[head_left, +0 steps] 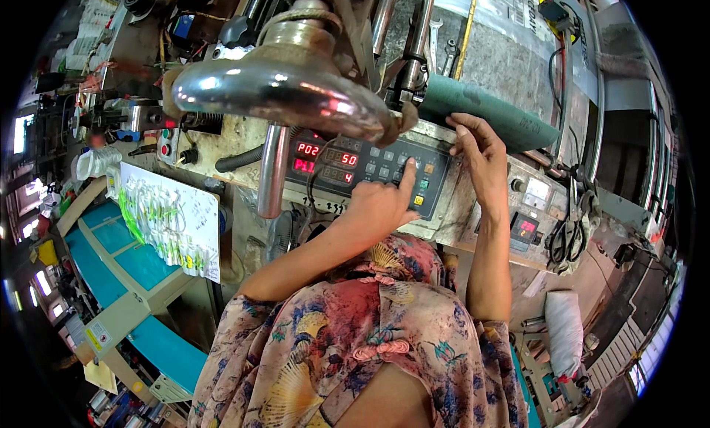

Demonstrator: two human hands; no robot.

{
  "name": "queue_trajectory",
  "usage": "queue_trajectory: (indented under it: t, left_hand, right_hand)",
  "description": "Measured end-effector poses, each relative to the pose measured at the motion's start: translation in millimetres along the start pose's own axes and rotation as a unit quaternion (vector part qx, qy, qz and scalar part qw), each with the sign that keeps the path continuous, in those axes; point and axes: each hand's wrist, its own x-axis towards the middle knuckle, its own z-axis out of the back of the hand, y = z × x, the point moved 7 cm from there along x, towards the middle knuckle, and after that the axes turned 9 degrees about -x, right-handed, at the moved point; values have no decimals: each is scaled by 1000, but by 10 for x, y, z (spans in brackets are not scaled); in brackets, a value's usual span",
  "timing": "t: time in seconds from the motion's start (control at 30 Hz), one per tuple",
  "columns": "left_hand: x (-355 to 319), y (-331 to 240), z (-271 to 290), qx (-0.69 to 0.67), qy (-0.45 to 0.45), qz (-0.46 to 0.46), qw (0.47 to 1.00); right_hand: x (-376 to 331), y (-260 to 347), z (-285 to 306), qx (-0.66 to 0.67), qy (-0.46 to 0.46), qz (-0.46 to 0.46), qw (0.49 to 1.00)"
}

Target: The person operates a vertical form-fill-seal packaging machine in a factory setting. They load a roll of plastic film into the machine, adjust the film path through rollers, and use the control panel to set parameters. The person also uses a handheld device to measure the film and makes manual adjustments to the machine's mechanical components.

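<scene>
Already the left hand (381, 206) has its forefinger stretched onto a key near the right edge of the dark control panel (366, 169), other fingers curled. The right hand (481, 154) rests spread at the panel's right corner, holding nothing. Red displays glow; entry seems underway.
</scene>
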Motion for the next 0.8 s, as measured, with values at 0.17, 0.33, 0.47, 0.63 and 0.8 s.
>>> queue_trajectory:
  t: [0.17,0.33,0.47,0.63,0.8]
  left_hand:
    - [120,-41,-53,39,25,-25,999]
    - [79,-81,-74,52,36,-23,998]
    - [-261,-186,-248,-1,66,-77,995]
    - [-438,-180,-279,-19,83,-62,994]
    - [-432,-163,-302,-2,85,-56,995]
  right_hand:
    - [-23,63,1,-1,0,-6,1000]
    - [-7,31,-15,-2,10,-7,1000]
    - [0,18,1,2,16,17,1000]
    - [-4,17,-1,-2,7,-5,1000]
    - [-14,-11,109,-27,-4,-7,1000]
